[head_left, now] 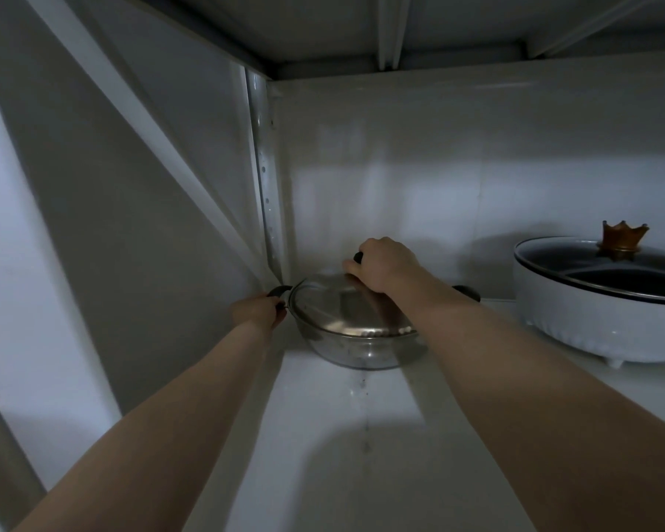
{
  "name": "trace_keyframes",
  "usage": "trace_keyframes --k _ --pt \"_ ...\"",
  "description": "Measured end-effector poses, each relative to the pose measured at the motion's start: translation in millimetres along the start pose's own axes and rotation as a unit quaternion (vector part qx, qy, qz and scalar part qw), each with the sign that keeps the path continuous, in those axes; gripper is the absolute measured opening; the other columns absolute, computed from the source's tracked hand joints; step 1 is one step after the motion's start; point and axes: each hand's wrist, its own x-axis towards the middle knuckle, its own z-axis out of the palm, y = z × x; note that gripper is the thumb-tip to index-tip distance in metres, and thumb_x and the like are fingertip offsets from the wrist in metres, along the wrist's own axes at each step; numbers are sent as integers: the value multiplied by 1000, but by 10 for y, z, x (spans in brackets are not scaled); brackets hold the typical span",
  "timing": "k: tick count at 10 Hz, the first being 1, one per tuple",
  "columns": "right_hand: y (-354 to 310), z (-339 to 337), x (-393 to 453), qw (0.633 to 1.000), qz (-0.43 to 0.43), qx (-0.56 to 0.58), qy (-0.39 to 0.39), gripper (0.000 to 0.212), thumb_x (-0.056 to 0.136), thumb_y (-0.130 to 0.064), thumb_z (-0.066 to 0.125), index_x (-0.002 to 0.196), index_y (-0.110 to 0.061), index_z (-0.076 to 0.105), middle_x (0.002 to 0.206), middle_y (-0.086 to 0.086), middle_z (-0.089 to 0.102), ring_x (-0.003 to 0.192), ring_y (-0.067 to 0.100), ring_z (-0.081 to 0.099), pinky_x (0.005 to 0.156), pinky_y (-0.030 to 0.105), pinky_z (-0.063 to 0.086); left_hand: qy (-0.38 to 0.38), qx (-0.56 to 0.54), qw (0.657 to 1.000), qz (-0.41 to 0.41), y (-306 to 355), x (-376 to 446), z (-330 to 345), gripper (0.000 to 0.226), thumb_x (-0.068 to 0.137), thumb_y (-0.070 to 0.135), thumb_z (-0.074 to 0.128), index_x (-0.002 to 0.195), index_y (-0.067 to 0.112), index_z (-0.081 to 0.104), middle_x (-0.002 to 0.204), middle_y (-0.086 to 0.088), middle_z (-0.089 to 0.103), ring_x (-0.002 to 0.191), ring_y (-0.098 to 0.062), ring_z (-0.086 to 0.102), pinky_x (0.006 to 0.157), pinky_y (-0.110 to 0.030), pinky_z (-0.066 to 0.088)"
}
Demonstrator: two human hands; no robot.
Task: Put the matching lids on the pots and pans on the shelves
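The lid's knob is almost wholly covered by the right hand. The steel pot's far handle is partly hidden behind the right forearm. The white pot is cut off by the right edge. The left hand's fingers are lost in shadow.

Back wall: white, plain, unevenly lit; brighter band approx mid-height, darker toward the top. Corner upright: grey metal post w/ a vertical row of small holes, standing at the left rear corner. Diagonal brace: pale strip running from upper left down to the foot of the upright. Side wall: grey-white, in shadow. Overhead panel: dark, w/ a stiffening rib running front to back. Dark specks: a broken line on the white surface below.
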Motion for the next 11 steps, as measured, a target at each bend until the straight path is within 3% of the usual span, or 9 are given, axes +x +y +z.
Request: trace_keyframes --k 1,2,4,5,7,8,9,10,11 --pt "20 17 -7 1000 -3 -8 2 39 94 -37 40 108 -5 59 112 15 62 100 32 58 71 31 38 10 -2 1000 2 12 -9 8 36 92 -7 44 127 -6 51 71 -8 54 57 -19 55 35 -15 47" --pt "18 30 -23 1000 -1 -29 3 41 95 -39 36 114 -9 57 118 14 59 106 32 55 73 32 36 27 41 999 7 9 -56 -3 33 92 -2 46 124 -5 54 56 -5 57 33 -5 56 30 -12 43" --pt "79 -3 -90 999 -8 -33 -26 49 95 -48 34 129 -15 47 128 16 47 115 34 47 86 38 41 16 73 997 23 14 -57 -47 32 92 2 49 123 -3 56 89 -10 61 69 -13 58 40 -17 50" --pt "132 -33 -160 999 -20 -22 -13 49 95 -46 36 131 -15 46 128 16 45 116 35 46 90 40 42 12 72 997 25 21 -81 -30 33 93 1 47 125 -2 54 102 -10 56 73 -16 58 37 -17 49" --pt "174 -49 -280 999 -38 -18 12 42 97 -36 36 129 -13 50 123 16 47 112 33 48 86 39 44 16 40 999 24 47 -95 3 35 89 -7 48 123 -8 53 81 -14 59 62 -18 53 36 -17 49" --pt "171 -75 -333 999 -40 -22 16 43 97 -36 36 130 -12 50 123 16 48 112 33 47 85 39 44 17 58 998 28 40 -93 1 33 90 -5 48 122 -5 54 88 -16 59 66 -19 56 35 -16 48" --pt "183 -90 -402 997 -45 -26 51 42 96 -34 36 128 -11 49 121 16 49 112 31 45 84 38 43 37 121 991 32 44 -54 -17 32 90 3 48 121 -3 57 104 -18 62 85 -31 64 62 -28 57" --pt "200 -131 -575 994 -59 -43 79 41 96 -34 38 127 -9 49 119 17 51 111 31 44 84 39 43 95 252 958 98 73 -151 7 37 91 10 43 122 -4 56 124 -23 61 112 -38 58 96 -40 48" --pt "271 -183 -668 991 -63 -43 106 43 95 -34 39 129 -9 46 123 15 51 113 31 44 88 40 44 121 289 932 181 160 -397 103 44 92 12 41 134 0 47 140 -22 49 130 -35 45 108 -36 35"
